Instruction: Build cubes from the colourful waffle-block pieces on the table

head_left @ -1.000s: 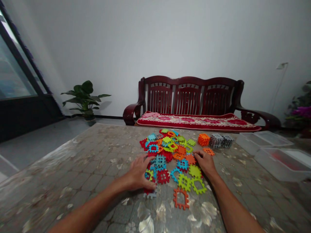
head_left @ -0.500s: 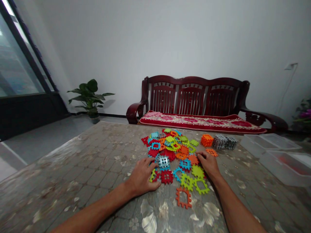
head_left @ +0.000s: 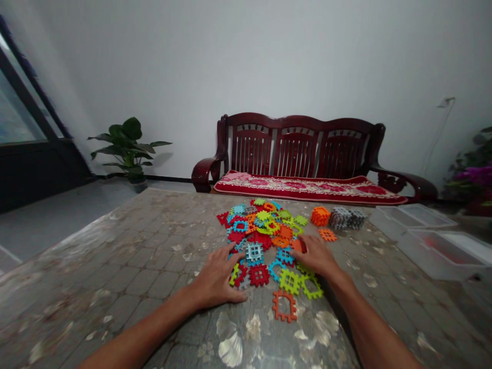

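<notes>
Left side: patterned bench point(head_left: 154, 246). Left hand point(head_left: 220, 277) lies on it against the near-left border of the heap of puzzle pieces point(head_left: 264, 241); grip spread, thumb well apart from fingers, nothing pinched that I can see. Its curve probably serves to fence in the loose pieces there. Just right of the fingers, a pale-blue window piece point(head_left: 254, 251) rests on others, with a red window piece point(head_left: 259, 275) nearer the wearer. Next, an orange arched frame point(head_left: 293, 306) sits apart at the near edge of the spread. Right hand point(head_left: 317, 254) reaches over the heap's right side, thumb and fingers about an orange piece point(head_left: 299, 246); cannot tell whether they pinch it or only touch. Farther right, an orange stack point(head_left: 320, 217) and grey stacks point(head_left: 340, 219) stand apart from the heap, presumably grouped by colour, beside a clear plastic box point(head_left: 430, 256).
</notes>
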`<action>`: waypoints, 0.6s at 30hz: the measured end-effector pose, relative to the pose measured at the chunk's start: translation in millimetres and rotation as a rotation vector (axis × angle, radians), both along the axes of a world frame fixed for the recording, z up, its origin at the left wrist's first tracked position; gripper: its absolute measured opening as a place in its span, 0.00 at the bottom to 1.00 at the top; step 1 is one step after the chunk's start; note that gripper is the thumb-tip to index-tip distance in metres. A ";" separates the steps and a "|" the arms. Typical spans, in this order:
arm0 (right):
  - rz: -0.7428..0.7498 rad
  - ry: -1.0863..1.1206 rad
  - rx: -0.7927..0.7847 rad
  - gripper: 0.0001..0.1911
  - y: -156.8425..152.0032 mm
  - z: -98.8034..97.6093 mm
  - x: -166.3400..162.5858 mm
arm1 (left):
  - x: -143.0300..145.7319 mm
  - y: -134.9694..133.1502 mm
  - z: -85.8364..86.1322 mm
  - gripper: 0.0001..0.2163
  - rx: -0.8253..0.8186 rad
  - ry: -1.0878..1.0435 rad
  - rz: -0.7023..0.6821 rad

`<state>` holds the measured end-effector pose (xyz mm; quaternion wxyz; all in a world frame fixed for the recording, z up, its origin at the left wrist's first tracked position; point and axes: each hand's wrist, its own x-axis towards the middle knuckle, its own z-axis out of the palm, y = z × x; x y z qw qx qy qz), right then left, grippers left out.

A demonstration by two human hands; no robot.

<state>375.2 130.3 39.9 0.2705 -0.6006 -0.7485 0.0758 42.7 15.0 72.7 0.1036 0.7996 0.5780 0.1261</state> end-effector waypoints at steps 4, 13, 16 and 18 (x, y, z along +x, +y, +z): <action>-0.007 -0.076 -0.019 0.28 -7.3 6.9 -7.0 | -2.6 -0.9 -0.6 0.36 -0.003 -0.015 0.000; 0.026 0.210 0.025 0.23 -4.9 2.5 -15.4 | 5.4 -5.7 -4.2 0.26 0.099 -0.068 0.020; -0.013 0.347 0.042 0.23 -1.3 0.5 -17.5 | 5.6 -6.3 -4.4 0.27 0.125 -0.101 0.030; -0.040 0.454 0.024 0.22 0.4 2.5 -17.0 | 4.6 -6.6 -5.4 0.27 0.163 -0.127 0.024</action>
